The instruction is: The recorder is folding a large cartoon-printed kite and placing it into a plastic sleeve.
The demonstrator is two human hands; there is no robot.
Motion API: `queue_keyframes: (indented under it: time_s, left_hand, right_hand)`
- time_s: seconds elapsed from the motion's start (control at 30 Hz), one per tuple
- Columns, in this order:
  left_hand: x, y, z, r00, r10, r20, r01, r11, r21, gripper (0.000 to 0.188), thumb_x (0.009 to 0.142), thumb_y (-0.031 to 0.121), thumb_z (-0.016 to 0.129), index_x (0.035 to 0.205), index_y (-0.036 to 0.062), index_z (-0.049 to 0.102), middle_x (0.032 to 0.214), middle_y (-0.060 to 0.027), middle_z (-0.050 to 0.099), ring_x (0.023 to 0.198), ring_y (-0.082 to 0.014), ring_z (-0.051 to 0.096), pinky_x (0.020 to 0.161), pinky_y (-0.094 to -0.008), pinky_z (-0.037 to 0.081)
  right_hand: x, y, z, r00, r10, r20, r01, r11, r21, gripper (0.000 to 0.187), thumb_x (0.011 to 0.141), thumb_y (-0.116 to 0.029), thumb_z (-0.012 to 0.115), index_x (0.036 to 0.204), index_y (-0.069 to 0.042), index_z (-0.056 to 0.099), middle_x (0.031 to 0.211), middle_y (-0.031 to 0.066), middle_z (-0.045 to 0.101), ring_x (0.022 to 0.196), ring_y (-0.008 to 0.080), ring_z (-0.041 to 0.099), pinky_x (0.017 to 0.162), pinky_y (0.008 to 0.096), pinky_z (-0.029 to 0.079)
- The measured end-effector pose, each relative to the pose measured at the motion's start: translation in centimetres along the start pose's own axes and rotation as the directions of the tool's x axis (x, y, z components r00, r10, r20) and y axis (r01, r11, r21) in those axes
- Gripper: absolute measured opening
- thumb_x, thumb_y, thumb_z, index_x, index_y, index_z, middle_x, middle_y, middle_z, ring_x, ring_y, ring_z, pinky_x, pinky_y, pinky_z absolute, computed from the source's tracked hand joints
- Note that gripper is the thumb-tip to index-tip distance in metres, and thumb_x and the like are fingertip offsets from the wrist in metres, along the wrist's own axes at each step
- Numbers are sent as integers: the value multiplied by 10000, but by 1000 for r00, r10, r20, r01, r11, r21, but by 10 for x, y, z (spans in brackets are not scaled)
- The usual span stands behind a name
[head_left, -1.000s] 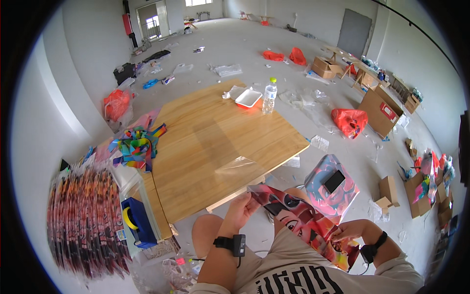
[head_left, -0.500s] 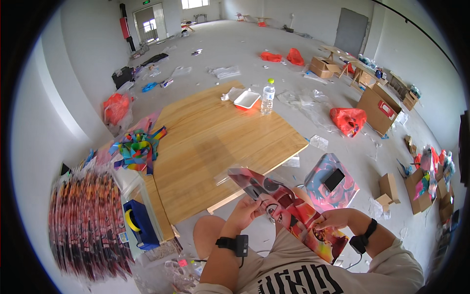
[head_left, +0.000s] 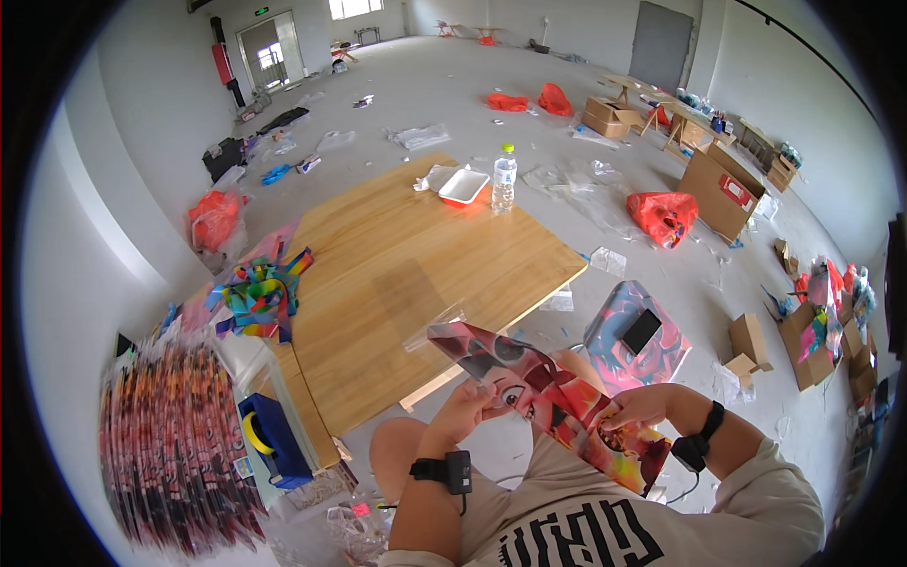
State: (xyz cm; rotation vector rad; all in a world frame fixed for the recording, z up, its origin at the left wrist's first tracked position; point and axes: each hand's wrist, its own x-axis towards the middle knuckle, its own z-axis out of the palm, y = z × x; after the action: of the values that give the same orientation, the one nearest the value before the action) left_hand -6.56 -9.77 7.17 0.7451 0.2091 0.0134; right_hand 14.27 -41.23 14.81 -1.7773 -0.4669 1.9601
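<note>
Above my lap I hold a folded, glossy printed sheet (head_left: 557, 402), red, black and yellow with cartoon faces, slanting from upper left to lower right. My left hand (head_left: 465, 411) pinches its lower left edge, thumb on top. My right hand (head_left: 642, 406) grips the right part, with the thumb across the print and the other fingers hidden beneath. The sheet's upper left tip reaches over the table edge, beside a clear plastic sleeve (head_left: 435, 326) on the wooden table (head_left: 378, 274).
At left stand a thick stack of similar printed sheets (head_left: 175, 435), a blue tape dispenser (head_left: 274, 439) and a heap of rainbow ribbons (head_left: 260, 298). A water bottle (head_left: 504, 180) and white-and-red tray (head_left: 463, 187) sit on the table. A phone (head_left: 641, 331) rests on a printed stool (head_left: 614, 364).
My head view has shifted slightly. Both hands keep their hold, and the sheet has tilted a little flatter, its right end coming up slightly.
</note>
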Motion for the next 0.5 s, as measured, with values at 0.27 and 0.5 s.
queue_keyframes:
  time_s: [0.27,0.5]
  left_hand:
    - [5,-14,-7,984,175,-8,-173,961,-215,204,1119,216,582,1238,63,644,1173,-81,746,1060,-218,731,967,-399,603]
    - [2,-16,-1,998,52,26,-44,964,-263,158,1102,146,603,1218,45,638,1129,-72,736,1001,-195,719,936,-364,600]
  right_hand:
    - [14,-9,11,1000,-26,16,26,999,-24,388,1088,-254,655,1447,-106,650,1084,-50,688,940,57,632,761,238,510]
    - [10,-29,18,998,-38,-59,33,996,-89,374,1071,-314,682,1403,-142,687,1061,-54,681,887,69,594,712,266,470]
